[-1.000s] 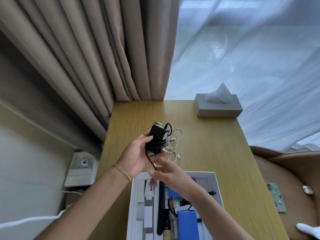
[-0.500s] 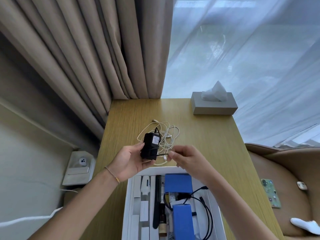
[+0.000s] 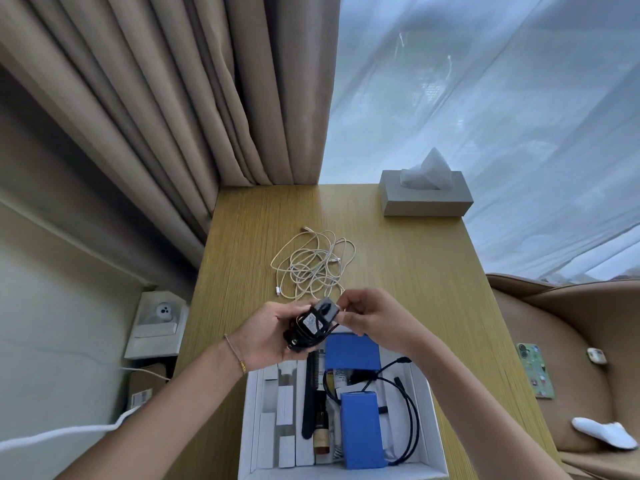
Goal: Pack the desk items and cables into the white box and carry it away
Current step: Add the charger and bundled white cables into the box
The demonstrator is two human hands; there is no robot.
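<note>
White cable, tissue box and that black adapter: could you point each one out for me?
White cable (image 3: 313, 263), head view, on the middle of the tangled coil lying on the desk.
Tissue box (image 3: 427, 202), head view, on its grey front wall.
Black adapter (image 3: 311, 322), head view, on its labelled face, held in the left hand.

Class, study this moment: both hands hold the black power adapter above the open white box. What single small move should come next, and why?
Probably lower the black power adapter into the white box. Its cord looks wound round it, the left hand grips it, the right hand pinches the cord end, and the box lies open below. The white cable still waits on the desk.
</note>
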